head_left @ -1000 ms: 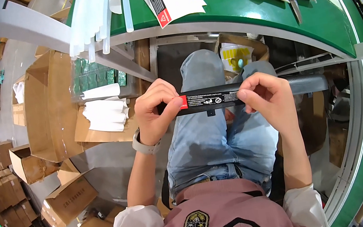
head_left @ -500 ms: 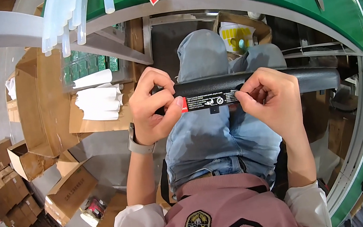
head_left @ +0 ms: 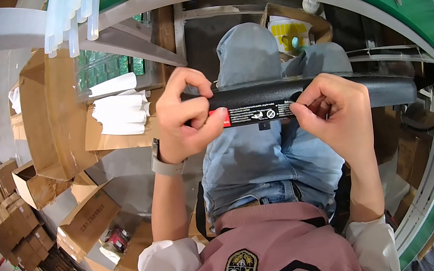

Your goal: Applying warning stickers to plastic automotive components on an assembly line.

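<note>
Spanning both hands above the lap, the black bar (head_left: 302, 100) sits clamped in left fingers (head_left: 194, 117) and right fingers (head_left: 312, 106).

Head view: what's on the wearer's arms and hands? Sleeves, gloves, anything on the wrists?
Both hands are bare, no gloves: left hand, right hand. A grey wristband sits on the left wrist. White sleeves are pushed up near the elbows, under a pink vest with a dark badge.
</note>
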A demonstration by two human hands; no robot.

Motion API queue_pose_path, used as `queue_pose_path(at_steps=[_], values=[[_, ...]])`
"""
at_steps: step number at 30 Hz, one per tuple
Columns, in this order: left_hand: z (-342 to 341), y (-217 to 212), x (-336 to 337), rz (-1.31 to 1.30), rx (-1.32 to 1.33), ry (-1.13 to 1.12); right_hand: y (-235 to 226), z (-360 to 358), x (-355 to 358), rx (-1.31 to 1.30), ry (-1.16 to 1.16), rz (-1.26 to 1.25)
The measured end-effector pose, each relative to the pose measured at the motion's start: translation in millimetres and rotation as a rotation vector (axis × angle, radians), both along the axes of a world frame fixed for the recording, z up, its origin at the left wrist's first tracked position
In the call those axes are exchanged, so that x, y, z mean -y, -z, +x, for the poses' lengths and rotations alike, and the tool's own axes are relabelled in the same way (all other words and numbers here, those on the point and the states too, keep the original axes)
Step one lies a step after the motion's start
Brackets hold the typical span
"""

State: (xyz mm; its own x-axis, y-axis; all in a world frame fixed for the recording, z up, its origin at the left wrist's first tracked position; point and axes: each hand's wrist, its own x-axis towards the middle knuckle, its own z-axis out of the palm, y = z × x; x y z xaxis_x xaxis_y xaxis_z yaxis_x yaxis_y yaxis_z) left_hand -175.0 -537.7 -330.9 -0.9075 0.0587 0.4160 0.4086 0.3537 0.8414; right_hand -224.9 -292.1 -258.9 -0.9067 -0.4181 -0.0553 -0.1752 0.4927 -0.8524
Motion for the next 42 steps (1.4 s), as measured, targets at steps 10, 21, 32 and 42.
queue_pose_path(at_steps=[10, 21, 32, 42], values=[[4, 9, 9, 0.214, 0.167, 0.025, 2, -3, 0, -0.003, -0.016, 0.004], [3, 13, 5, 0.227, 0.152, 0.018, 6, -2, 0, -0.098, -0.025, 0.046], [8, 16, 5, 0.236, 0.109, 0.022, -7, 4, 11, -0.728, -0.224, 0.448], [-2, 6, 3, 0.221, 0.14, 0.011, 9, 6, -101, -0.841, -0.214, 0.765]])
